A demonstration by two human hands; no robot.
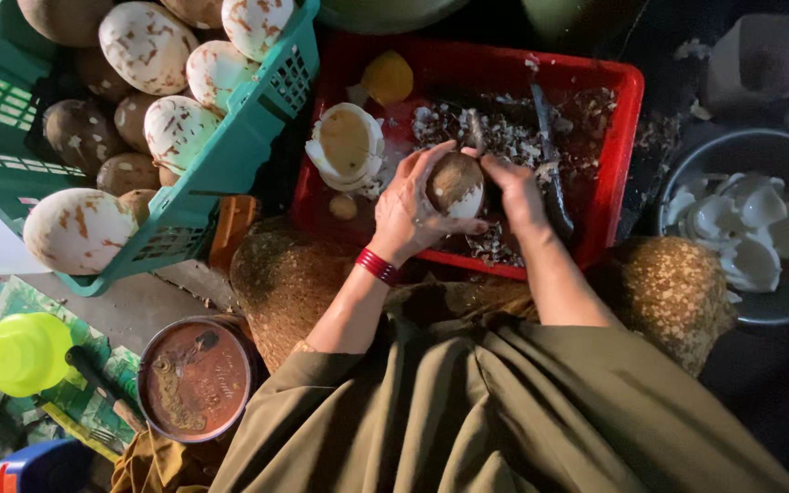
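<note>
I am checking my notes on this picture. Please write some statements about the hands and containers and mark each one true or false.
1. Both hands hold a partly peeled coconut over the red tray. True.
2. The green crate is empty. False: it holds many whole coconuts.
3. The left hand has red bangles at the wrist. True.
4. The grey bowl on the right holds water only. False: it holds white coconut pieces.
5. The right hand rests on the yellow lid. False: it is at the coconut.

Olive-green garment [504, 411] — red bangles [377, 266] on left wrist — perhaps a ring.
</note>
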